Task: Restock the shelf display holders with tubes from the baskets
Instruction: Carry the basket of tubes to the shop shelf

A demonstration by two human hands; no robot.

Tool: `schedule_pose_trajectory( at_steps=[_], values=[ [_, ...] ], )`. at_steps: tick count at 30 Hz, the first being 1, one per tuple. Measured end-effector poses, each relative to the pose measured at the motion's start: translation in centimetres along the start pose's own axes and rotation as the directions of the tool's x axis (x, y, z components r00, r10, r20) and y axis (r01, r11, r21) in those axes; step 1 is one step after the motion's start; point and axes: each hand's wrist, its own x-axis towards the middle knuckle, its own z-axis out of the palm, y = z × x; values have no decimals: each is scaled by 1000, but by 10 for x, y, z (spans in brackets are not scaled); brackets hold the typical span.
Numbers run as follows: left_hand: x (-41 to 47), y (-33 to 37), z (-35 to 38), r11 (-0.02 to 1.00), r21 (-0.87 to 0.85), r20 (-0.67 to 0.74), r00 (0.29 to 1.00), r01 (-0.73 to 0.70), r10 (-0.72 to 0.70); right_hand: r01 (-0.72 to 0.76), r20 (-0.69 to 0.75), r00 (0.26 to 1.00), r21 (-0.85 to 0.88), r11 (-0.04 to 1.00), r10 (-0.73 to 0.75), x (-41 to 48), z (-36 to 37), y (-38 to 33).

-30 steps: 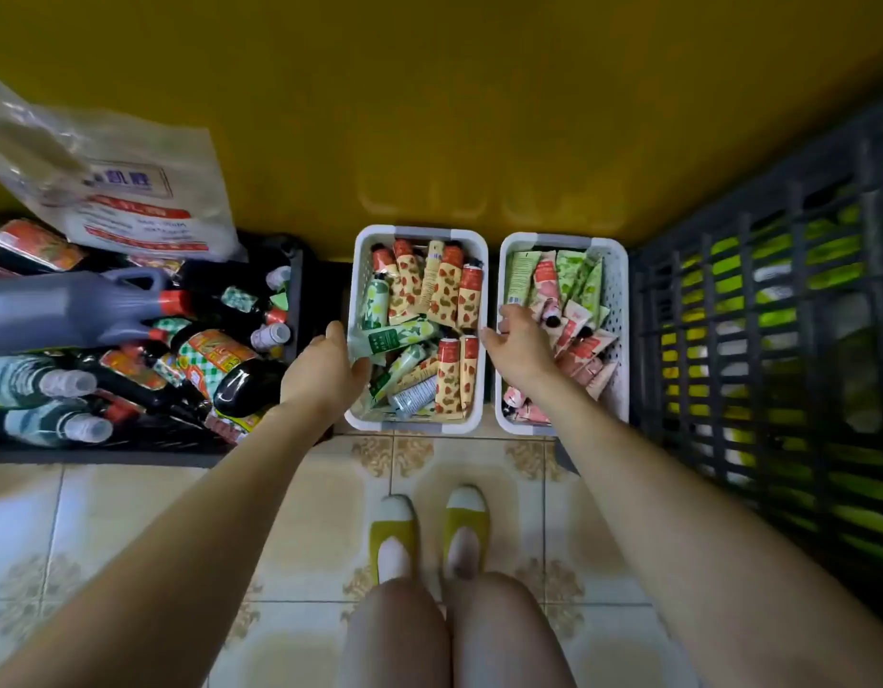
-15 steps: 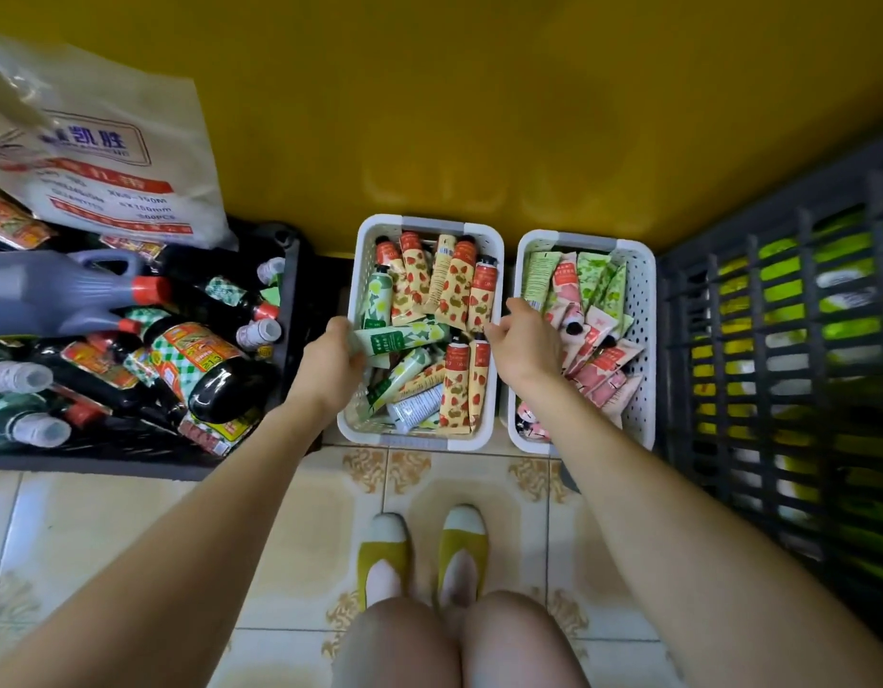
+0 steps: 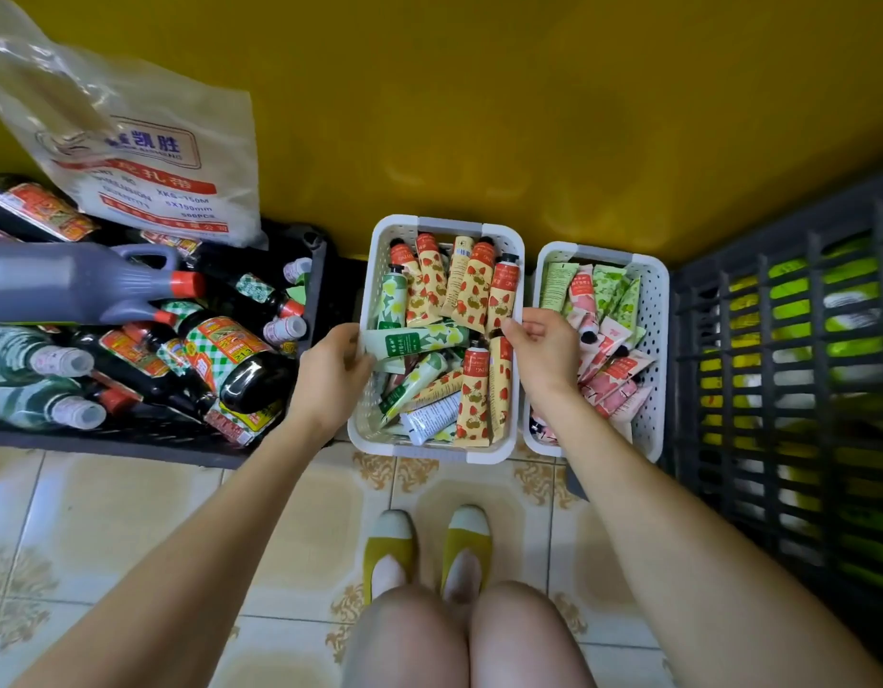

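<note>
Two white perforated baskets stand on the floor against the yellow wall. The left basket [image 3: 509, 454] holds strawberry-print tubes [image 3: 474, 389] and green-and-white tubes. The right basket [image 3: 655, 340] holds pink tubes [image 3: 613, 374] and green tubes [image 3: 603, 290]. My left hand [image 3: 330, 374] is at the left basket's left rim and grips the end of a green-and-white tube [image 3: 419, 340] lying across the pile. My right hand [image 3: 546, 355] sits where the two baskets meet. Its thumb is inside the left basket and its fingers curl over the rim.
A black crate [image 3: 325, 270] of sauce bottles lies to the left, with a printed plastic bag [image 3: 146, 161] above it. A dark slatted crate [image 3: 777, 369] with green packs stands to the right. My yellow shoes [image 3: 424, 543] and knees are on the tiled floor below the baskets.
My right hand left the pink tubes in the right basket and moved left to the left basket's right rim. My left hand kept its hold on the green-and-white tube. The camera moved closer.
</note>
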Motion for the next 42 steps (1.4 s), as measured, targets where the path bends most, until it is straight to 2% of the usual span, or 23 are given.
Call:
schedule_pose_trajectory(
  at_steps=[10,27,32,36,42],
  values=[
    [-64,70,-76,993,-110,-96,995,-35,24,25,-38,999,199,980,-18,-71,-44,-87],
    [-207,252,-266,991,-99,-313,948,-86,52,256,23,965,153,955,-262,-222,-159,-299],
    [-254,294,-299,986,-131,-397,917,-107,46,376,53,920,154,914,-388,-259,-196,-345],
    [-300,323,-318,980,-166,-485,874,-114,19,471,131,858,183,863,-497,-291,-221,-375],
    [-373,347,-332,974,-208,-632,772,-91,-63,564,274,746,223,795,-606,-343,-244,-406]
  ],
)
